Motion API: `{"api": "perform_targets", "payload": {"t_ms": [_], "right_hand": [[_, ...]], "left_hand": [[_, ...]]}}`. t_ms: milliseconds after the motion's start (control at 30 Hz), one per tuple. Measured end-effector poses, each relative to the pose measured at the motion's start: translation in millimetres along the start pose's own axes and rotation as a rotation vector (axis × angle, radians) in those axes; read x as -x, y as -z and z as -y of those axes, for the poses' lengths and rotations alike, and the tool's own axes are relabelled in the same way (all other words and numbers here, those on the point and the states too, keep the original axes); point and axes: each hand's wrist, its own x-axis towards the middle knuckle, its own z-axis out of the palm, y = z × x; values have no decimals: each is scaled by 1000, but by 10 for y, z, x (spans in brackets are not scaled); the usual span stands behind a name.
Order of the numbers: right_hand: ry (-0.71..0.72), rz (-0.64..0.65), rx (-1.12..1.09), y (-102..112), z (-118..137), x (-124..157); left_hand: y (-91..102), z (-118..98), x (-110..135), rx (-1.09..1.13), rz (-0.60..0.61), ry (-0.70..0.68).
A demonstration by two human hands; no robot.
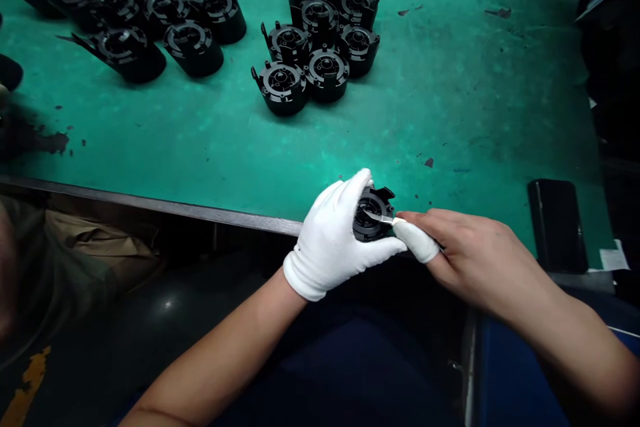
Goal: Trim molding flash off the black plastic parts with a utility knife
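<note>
1. Your gloved left hand [335,233] grasps the black part [371,231] at the green table's [450,113] near edge; its ringed face looks upward.
2. Your right hand [470,247] pinches the blade [383,218], whose long axis points leftward, over this face.

The gloved left hand [330,237] covers the left side of the black part [369,231], and the right hand [467,250] hides the handle of the blade [382,218]. Whether the blade's tip touches the part is too small to tell. Far left, the housings [120,7] are cropped; near left, so is another person [50,280].
</note>
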Motion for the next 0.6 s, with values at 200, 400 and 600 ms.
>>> {"api": "perform_targets", "payload": {"t_ms": [200,400,600], "right_hand": [[22,42,24,47,-26,-37],[34,42,56,61,-15,-25],[-84,2,179,8,-26,-98]], "left_hand": [[3,16,-4,2,4,-32],[3,17,-12,-7,-5,-45],[18,6,-18,-21,5,-34]]}}
